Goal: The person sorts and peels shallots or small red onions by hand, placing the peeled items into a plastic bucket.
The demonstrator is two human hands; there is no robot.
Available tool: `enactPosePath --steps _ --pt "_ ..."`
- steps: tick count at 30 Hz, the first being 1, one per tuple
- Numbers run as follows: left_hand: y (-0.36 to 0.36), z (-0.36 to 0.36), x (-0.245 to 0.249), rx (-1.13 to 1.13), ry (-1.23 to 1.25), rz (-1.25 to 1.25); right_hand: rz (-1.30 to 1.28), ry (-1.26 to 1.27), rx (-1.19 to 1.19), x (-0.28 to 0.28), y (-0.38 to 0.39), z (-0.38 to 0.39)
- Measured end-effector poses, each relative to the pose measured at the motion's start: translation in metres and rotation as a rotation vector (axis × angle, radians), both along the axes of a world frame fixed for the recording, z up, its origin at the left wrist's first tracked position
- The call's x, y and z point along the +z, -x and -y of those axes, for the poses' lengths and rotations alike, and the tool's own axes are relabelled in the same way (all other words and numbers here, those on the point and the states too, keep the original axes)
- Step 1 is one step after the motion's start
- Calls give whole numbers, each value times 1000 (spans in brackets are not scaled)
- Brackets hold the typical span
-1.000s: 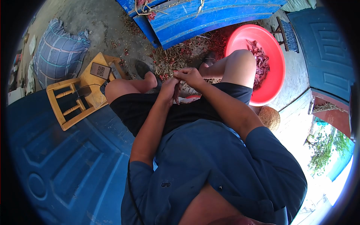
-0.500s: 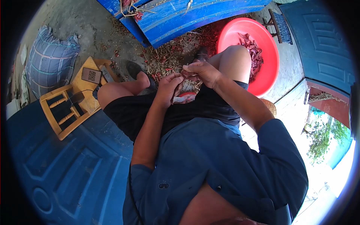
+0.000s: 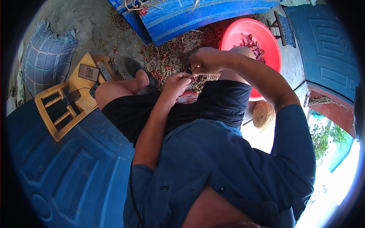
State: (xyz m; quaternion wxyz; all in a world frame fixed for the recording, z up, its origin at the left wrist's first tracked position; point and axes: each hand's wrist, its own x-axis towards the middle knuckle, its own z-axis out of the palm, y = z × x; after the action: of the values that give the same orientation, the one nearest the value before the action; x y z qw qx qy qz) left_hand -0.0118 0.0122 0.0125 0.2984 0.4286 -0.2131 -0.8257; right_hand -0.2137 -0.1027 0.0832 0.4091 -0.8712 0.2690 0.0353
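Note:
My left hand (image 3: 176,88) is closed in a pinch above my lap, its fingertips on a small dark reddish piece that looks like a dried chili pepper (image 3: 194,77). Right beside it, my right hand (image 3: 207,61) is bent over from above, its fingers pinched on the same piece; most of it is hidden by the fingers. Under the hands, between my thighs, shows part of a red and white container (image 3: 188,97). To the right of my right knee stands a pink basin (image 3: 272,45) holding dark red dried chilies (image 3: 254,45).
Stalks and red bits (image 3: 167,60) litter the floor ahead, below a blue metal panel (image 3: 205,19). On the left are a wooden chair (image 3: 53,131) with a QR-code card (image 3: 89,72) and a stuffed checked sack (image 3: 47,60). A woven round object (image 3: 263,114) sits by my right hip.
My right hand has turned over, its elbow swinging outward and its wrist rising over the fingertips. My left hand stays nearly in place. Fewer chilies show in the basin because my arm covers part of it.

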Motion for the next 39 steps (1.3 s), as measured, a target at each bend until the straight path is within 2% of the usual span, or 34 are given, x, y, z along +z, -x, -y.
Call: enactPosePath --steps 2,3,5,6,7,9,10,11,13,14,16,17,18,19,21,22,24,25,27,29,32,34,36,37,39 --pt "-18 5 -10 120 -58 -22 -371 87 195 8 3 12" --pt "-33 5 -12 246 -37 19 -370 83 197 6 12 15" --pt "-43 10 0 121 -10 121 -243 -38 -17 15 27 33" --pt "-40 4 -4 128 -7 118 -293 -185 -131 16 28 38" --pt "-36 1 -11 108 -15 73 -291 -173 -134 14 28 39" --pt "-30 4 -14 82 -17 31 -37 -194 -515 -10 33 29" --pt "-27 5 -11 119 -33 42 66 270 -530 -49 42 26" --pt "-26 5 -10 160 -52 53 67 269 -528 -52 39 17" --pt "-31 7 -10 181 -52 47 -278 257 -824 -59 30 -7" --pt "-33 6 -11 200 -52 53 -133 267 -1010 -74 27 -20" --pt "-31 4 -11 214 -50 59 -53 292 -980 -99 26 -40" --pt "-30 5 -12 175 -56 90 27 325 -949 -92 18 -44" --pt "-28 5 -12 134 -62 121 55 -89 -976 -83 12 -55" --pt "-24 3 -14 131 -59 125 60 -88 -979 -69 2 -64" --pt "-15 -1 -18 63 -7 185 203 -886 -893 -53 -14 -75" --pt "-13 -3 -20 59 10 186 203 -885 -893 -59 -16 -77" --pt "-9 -5 -23 36 27 211 233 -671 -764 -74 -18 -83" --pt "-9 -6 -21 12 42 238 233 -674 -759 -71 -19 -82" --pt "-9 -5 -16 22 25 218 165 -629 -825 -62 -14 -77" --pt "-10 -7 -12 24 -3 189 330 -653 -929 -62 14 -67" --pt "-18 -7 -20 44 20 190 236 -239 -1158 13 79 -42" --pt "-19 -6 -29 51 -17 213 259 14 -1352 13 168 -32" --pt "-14 -2 -28 52 -35 255 -220 504 -1288 24 242 -32" --pt "-9 2 -28 56 -45 250 -492 621 -1236 35 246 -29" --pt "3 7 -30 32 18 182 -260 436 -1318 29 240 -22"
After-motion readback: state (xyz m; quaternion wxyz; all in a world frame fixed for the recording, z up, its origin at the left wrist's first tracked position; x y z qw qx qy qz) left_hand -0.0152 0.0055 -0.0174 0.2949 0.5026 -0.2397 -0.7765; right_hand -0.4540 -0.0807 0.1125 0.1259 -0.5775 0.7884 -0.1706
